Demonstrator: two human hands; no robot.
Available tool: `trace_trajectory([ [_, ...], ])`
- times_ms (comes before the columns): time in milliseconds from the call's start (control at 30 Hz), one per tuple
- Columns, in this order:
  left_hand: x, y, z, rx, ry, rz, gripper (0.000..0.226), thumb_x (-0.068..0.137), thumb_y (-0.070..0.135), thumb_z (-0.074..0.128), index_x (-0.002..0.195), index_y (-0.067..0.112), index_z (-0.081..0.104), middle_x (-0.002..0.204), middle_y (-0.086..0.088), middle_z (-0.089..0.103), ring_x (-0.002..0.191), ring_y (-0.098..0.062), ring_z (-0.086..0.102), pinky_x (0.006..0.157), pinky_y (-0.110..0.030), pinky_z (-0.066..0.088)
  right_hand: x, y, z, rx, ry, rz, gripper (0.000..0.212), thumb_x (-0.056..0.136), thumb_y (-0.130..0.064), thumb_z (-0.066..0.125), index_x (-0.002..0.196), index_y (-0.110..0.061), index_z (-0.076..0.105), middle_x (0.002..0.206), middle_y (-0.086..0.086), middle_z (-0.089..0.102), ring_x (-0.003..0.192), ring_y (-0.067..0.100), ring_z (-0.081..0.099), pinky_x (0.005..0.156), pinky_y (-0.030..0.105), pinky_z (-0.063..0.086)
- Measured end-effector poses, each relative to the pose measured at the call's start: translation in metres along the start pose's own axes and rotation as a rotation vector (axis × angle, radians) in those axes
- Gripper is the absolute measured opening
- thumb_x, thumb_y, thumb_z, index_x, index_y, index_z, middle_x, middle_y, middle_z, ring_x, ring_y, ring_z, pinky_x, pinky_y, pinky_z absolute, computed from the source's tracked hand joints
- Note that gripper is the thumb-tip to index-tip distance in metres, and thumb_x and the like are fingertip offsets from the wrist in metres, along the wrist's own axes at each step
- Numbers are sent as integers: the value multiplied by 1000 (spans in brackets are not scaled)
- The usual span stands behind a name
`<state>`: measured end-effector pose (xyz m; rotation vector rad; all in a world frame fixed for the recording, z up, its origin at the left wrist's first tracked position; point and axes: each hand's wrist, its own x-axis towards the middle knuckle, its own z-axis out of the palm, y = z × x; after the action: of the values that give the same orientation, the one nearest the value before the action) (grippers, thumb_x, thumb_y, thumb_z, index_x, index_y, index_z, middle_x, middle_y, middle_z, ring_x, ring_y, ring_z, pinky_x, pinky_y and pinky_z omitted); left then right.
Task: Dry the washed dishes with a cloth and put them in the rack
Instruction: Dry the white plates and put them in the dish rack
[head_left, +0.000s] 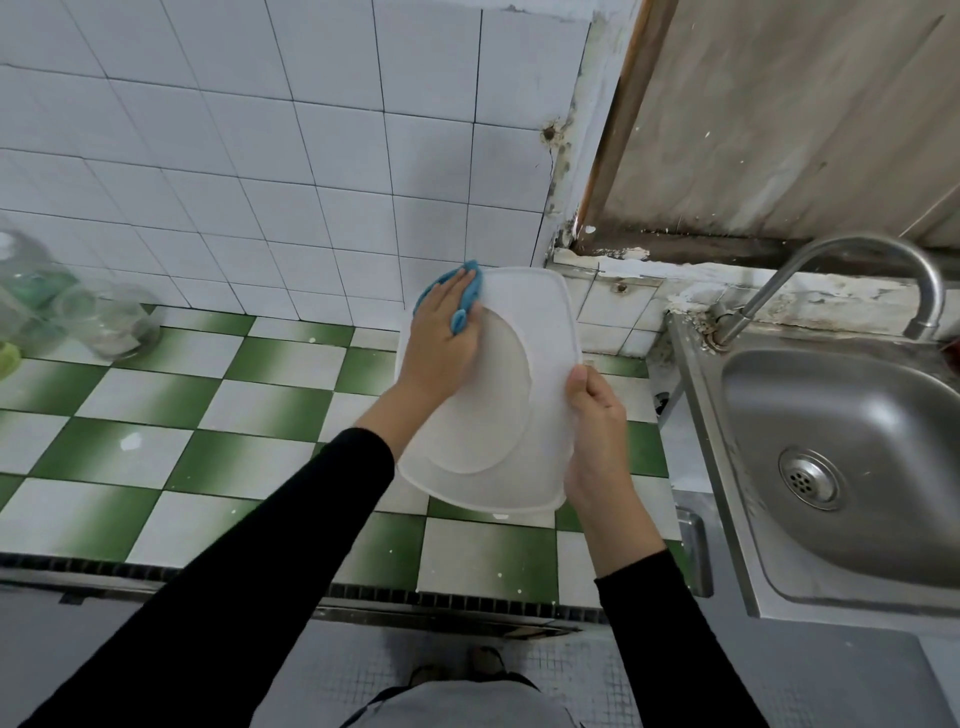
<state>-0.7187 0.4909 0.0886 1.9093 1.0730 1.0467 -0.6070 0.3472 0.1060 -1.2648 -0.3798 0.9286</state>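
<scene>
– Over the counter (218, 405), item one: left hand (441, 343). What do we log for its fingers?
– Fingers (448, 291) laid fairly straight, flat on the cloth (474, 286), pressing it onto the dish (524, 405). We count no curl round anything.
– Cloth, particulars?
– Blue, bunched. It shows past the fingertips and beside the thumb, at the dish's far left corner.
– Item two: right hand (597, 415).
– Thumb on the near face, the other fingers curled behind. We log it as gripping the dish by its right edge.
– Dish, then.
– White, translucent plastic, squarish with rounded corners, a round form showing within it. We hold it up between both hands, tilted toward us, above the counter and just left of the sink (883, 415).
– Sleeves?
– Black, both arms, down to the wrists.
– Surroundings, outward.
– Counter: green and white chequered tile. Wall (260, 156): white tile, behind the dish. Sink: steel, one basin, drain (809, 478) at its middle, to our right. Tap (766, 291): curved steel, mounted at the sink's back edge, spout arching over the basin. Jars (111, 325): clear glass, blurred, on the counter's far left by the wall, well apart from the dish. Their contents we cannot tell.
</scene>
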Motion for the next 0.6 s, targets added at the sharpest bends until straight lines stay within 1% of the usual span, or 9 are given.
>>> trace_trajectory([
  [67, -2, -16, -5, -57, 11, -113, 51, 96, 25, 44, 144, 8, 46, 150, -2, 44, 140, -16, 36, 119, -40, 26, 2, 0, -8, 94, 47, 38, 27, 105, -7, 46, 83, -14, 61, 69, -10, 64, 67, 6, 56, 62, 19, 49],
  [100, -7, -23, -6, -68, 4, -151, 50, 97, 24, 44, 145, 9, 44, 151, -1, 43, 140, -16, 36, 119, -40, 26, 2, -1, -11, 143, 77, 59, 25, 104, -5, 45, 89, -12, 63, 78, -7, 68, 77, 10, 60, 73, 22, 55],
  [133, -13, -29, -6, -66, -12, -170, 51, 97, 25, 44, 147, 11, 42, 152, -1, 42, 141, -16, 36, 119, -41, 26, 4, 0, -14, 190, 107, 76, 21, 103, -4, 45, 96, -10, 64, 93, -2, 70, 91, 15, 63, 91, 31, 56],
  [167, -22, -34, -4, -48, -34, -165, 55, 97, 28, 42, 149, 11, 39, 153, -1, 40, 141, -16, 35, 119, -41, 26, 6, 1, -16, 237, 141, 95, 19, 103, -7, 46, 102, -10, 65, 109, 3, 69, 105, 21, 63, 105, 44, 49],
  [233, -44, -42, 0, 42, -70, -100, 59, 96, 31, 39, 151, 11, 33, 156, -2, 35, 144, -18, 29, 121, -41, 23, 5, 5, -20, 316, 187, 123, 20, 103, -13, 48, 111, -12, 66, 128, 12, 67, 121, 31, 61, 111, 55, 41],
  [267, -55, -45, 4, 103, -88, -42, 58, 98, 30, 38, 152, 11, 32, 157, -2, 32, 146, -19, 26, 121, -42, 21, 4, 5, -22, 347, 195, 128, 20, 104, -15, 47, 109, -14, 66, 126, 12, 68, 121, 33, 61, 111, 56, 41],
  [367, -87, -49, 14, 260, -141, 230, 55, 97, 27, 41, 149, 10, 37, 156, -4, 34, 147, -26, 25, 117, -53, 25, 3, 3, -24, 451, 201, 118, 24, 105, -11, 41, 96, -17, 63, 105, 7, 72, 103, 29, 63, 109, 57, 42],
  [500, -119, -30, 26, 437, -262, 546, 59, 96, 25, 50, 152, 17, 32, 159, 2, 29, 148, -25, 21, 117, -54, 22, 12, 9, -21, 563, 200, 155, 26, 104, -17, 39, 121, -13, 59, 136, 20, 59, 128, 40, 53, 112, 61, 37],
  [600, -122, -21, 26, 535, -271, 750, 56, 99, 35, 50, 150, 17, 36, 157, 0, 33, 147, -27, 26, 117, -53, 25, 13, 4, -19, 612, 188, 244, 42, 105, -27, 39, 141, -11, 50, 139, 22, 57, 131, 42, 51, 112, 58, 38],
])
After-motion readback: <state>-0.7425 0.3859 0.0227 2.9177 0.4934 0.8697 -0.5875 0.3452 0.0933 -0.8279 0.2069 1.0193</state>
